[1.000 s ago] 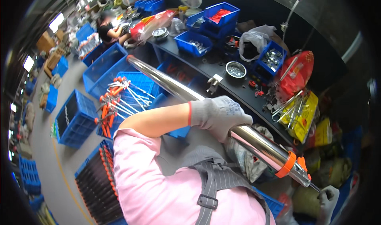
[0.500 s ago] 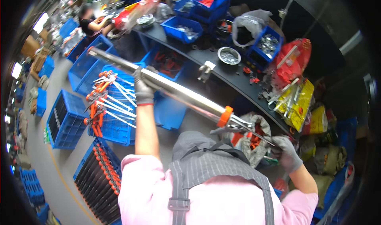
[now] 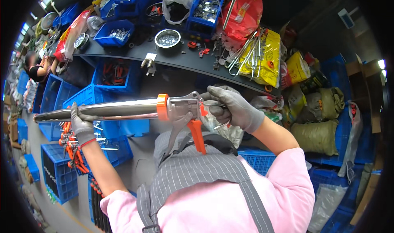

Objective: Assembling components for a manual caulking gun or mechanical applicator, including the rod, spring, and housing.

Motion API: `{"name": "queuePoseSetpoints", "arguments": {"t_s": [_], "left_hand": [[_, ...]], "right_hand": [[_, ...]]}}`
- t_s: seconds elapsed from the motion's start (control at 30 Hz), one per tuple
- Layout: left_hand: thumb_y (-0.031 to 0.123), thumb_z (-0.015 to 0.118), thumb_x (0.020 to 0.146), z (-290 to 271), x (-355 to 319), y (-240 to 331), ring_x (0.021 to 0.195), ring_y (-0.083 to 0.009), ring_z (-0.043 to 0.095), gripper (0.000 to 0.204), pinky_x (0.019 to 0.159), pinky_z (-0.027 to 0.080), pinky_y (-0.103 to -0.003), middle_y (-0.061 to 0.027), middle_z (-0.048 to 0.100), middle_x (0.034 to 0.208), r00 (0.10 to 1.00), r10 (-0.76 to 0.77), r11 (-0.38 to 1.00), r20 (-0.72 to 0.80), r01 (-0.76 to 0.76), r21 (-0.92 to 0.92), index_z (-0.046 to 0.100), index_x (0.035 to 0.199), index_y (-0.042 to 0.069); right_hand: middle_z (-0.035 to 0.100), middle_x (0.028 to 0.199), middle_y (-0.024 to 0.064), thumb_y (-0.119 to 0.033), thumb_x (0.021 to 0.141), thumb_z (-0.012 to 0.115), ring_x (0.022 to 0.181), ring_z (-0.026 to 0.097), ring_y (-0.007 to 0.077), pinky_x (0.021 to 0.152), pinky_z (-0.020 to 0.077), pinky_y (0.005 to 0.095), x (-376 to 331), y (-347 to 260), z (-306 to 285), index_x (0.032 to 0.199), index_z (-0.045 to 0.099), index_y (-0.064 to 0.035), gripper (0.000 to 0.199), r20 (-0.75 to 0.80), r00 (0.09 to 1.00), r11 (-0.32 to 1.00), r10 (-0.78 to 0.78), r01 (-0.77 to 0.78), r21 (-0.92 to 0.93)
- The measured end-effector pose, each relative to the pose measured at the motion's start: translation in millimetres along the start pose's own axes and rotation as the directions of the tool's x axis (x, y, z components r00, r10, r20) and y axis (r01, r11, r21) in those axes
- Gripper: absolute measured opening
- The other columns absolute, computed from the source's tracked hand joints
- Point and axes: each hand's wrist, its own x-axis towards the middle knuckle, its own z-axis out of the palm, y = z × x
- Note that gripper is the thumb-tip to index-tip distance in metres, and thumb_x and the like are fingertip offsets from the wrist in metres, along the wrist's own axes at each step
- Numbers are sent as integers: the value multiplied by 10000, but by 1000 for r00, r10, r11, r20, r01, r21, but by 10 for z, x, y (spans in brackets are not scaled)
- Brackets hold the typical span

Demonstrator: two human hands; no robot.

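I hold a long caulking gun level in front of my chest. Its shiny metal tube (image 3: pixel 106 109) runs to the left, with an orange collar (image 3: pixel 162 107) and a grey handle body with an orange trigger (image 3: pixel 197 134). My left hand (image 3: pixel 81 124), in a grey glove, grips the tube near its far left end. My right hand (image 3: pixel 234 108), also gloved, is closed around the rear of the gun by the push rod. A grey striped apron over a pink shirt fills the lower part of the view.
A dark shelf (image 3: pixel 180 56) holds blue bins of metal parts, a round bowl (image 3: pixel 167 39) of small pieces and red and yellow bags (image 3: pixel 262 60). Blue crates (image 3: pixel 61 175) with orange-handled tools stand at left. Sacks (image 3: pixel 316 134) lie at right. Another person (image 3: pixel 37 68) sits at far left.
The gun has swung from a slant to level. My right hand moved up from low right to its rear end, and my left hand slid out along the tube to its far left end.
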Motion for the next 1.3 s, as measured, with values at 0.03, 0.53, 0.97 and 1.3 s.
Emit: {"name": "queuePoseSetpoints", "arguments": {"t_s": [0.03, 0.53, 0.97, 1.3], "left_hand": [[296, 901, 934, -85, 0, 56, 898, -253, 696, 334, 817, 635, -477, -81, 684, 945, 996, 62, 996, -66, -66, -60, 678, 1099, 110], [420, 741, 1030, -583, -1884, 111, 883, -230, 704, 256, 839, 613, -437, -26, 697, 914, 917, 230, 810, -326, -367, -458, 667, 1048, 176], [247, 782, 924, -3577, -4564, 1868, 1136, -316, 737, 513, 1050, 594, -468, -151, 726, 1184, 758, 582, 623, -294, -648, -438, 602, 1353, 31], [889, 531, 923, -9360, -7810, 4190, 1049, -412, 653, 898, 948, 558, -543, -221, 707, 1129, 152, 694, -21, -704, -973, -230, 720, 1171, 47]], "right_hand": [[398, 646, -118, -338, 1204, 491, 478, 270, 21, 448, 184, 232, 6, -9, -34, 1335, 694, -57, 371, -47, 999, 999, 1, -3, -43], [719, 1198, 208, -223, 692, 943, 1060, 733, 416, 882, 594, 499, 1012, 454, 1223, 1661, 389, 2, 1138, 658, 751, -506, -52, 548, -666], [727, 1142, 215, -74, 693, 759, 1053, 720, 462, 931, 583, 514, 944, 2208, 3445, 1326, 658, -35, 642, 832, 515, -471, 205, 797, -377], [694, 1127, 234, -147, 807, 734, 1114, 662, 476, 982, 533, 558, 2390, 3880, 4935, 1166, 642, 1, 399, 922, 384, -799, 56, 570, -189]]}}
